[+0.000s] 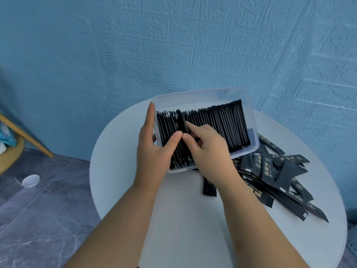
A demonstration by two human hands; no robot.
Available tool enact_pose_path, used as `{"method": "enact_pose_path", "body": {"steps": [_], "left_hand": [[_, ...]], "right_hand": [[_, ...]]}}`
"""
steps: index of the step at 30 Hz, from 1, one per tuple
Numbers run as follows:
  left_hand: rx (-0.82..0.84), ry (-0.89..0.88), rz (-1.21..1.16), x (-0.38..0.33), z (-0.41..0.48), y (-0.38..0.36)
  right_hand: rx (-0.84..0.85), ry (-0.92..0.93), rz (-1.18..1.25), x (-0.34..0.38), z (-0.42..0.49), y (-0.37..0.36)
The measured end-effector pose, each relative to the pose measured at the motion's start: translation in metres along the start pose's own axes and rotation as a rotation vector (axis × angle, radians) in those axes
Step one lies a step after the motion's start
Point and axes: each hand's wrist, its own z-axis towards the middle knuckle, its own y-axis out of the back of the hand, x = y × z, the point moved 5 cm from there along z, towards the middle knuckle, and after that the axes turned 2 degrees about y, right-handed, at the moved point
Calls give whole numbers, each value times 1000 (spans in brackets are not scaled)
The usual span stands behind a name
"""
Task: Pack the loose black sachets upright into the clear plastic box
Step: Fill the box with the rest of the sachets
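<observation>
Your left hand lay flat against clear plastic box end wall, thumb pressing packed row. Right hand pinched glossy black sachet upright inside box. Loose flat sachets heaped on round white desk.

Left hand extended flat, thumb out; right hand curled, fingertips pinching a sachet

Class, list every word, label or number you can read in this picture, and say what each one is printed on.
"BLACK COFFEE": gold print on a loose black sachet lying on the white table.
Other gold marks on the loose sachets: too blurred to read.
Packed sachets in the clear plastic box: no readable text.
</observation>
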Motion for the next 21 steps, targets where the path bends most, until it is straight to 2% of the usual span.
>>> {"method": "enact_pose_path", "body": {"steps": [3,8,15,21], "left_hand": [[1,6,10,1,-1,-1],[21,29,22,4,0,-2],[86,40,17,4,1,-5],[31,85,-8,-6,9,-8]], "right_hand": [[90,-64,115,-4,-3,7],[130,-161,219,-12,-5,13],[162,-197,377,-9,-6,7],[189,-202,422,-11,-7,3]]}}
